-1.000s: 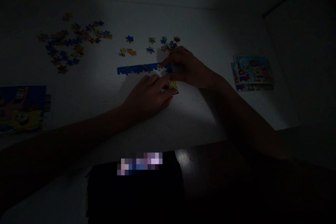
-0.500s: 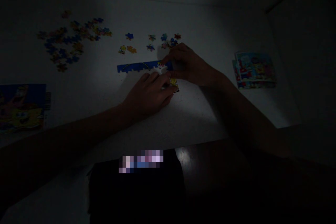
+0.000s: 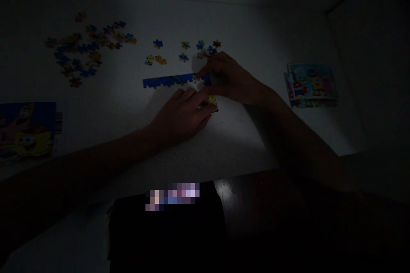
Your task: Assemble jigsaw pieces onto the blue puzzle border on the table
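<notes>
A strip of joined blue jigsaw puzzle pieces [image 3: 165,81] lies in the middle of the white table, with a short column of yellow pieces [image 3: 212,99] running down from its right end. My left hand [image 3: 184,113] rests below the strip, its curled index finger and thumb pressing on the yellow pieces. From the right, my right hand [image 3: 224,76] reaches over the corner, fingers bent in a pinch at the pieces there. By its index fingertip is a small multicoloured puzzle piece [image 3: 196,79] at the strip's lower edge. My fingers hide much of the right column.
Many loose puzzle pieces [image 3: 77,51] are spread at the far left. Several more sit above the strip, among them a blue piece [image 3: 158,44] and an orange piece [image 3: 160,59]. Picture cards [image 3: 312,85] are stacked at right; a cartoon picture packet [image 3: 28,130] lies at left. The room is dim.
Almost nothing differs. Both hands stay at the right end of the strip, with only very slight finger movement.
</notes>
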Demonstrator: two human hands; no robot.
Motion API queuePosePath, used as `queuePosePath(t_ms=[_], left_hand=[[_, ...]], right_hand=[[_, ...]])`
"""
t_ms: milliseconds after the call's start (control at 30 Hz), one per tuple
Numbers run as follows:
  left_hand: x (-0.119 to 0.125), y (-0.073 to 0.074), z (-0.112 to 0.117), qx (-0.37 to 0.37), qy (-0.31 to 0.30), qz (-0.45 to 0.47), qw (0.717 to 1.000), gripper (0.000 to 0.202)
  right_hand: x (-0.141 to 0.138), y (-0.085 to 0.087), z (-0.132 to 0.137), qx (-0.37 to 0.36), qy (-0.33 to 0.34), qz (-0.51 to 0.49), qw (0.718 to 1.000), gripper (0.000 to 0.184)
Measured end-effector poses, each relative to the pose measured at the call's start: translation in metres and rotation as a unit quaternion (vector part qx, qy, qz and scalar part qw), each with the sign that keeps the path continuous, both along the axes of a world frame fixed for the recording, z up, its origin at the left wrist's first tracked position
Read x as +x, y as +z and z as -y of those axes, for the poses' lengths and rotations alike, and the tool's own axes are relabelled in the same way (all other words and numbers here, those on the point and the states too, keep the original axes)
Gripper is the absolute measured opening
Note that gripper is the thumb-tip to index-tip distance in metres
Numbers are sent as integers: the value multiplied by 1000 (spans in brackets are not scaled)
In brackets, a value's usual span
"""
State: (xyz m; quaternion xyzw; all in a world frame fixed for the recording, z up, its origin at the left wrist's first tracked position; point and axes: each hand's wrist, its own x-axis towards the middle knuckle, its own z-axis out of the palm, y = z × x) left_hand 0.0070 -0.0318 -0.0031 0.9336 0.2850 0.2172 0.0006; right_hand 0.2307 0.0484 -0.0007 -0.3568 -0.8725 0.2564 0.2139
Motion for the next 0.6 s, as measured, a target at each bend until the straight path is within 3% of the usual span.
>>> queuePosePath(t_ms=[600], left_hand=[[-1, 3, 1, -10, -16, 12, 1000, 26]], right_hand=[[0, -1, -1, 3, -3, -2, 1000, 64]])
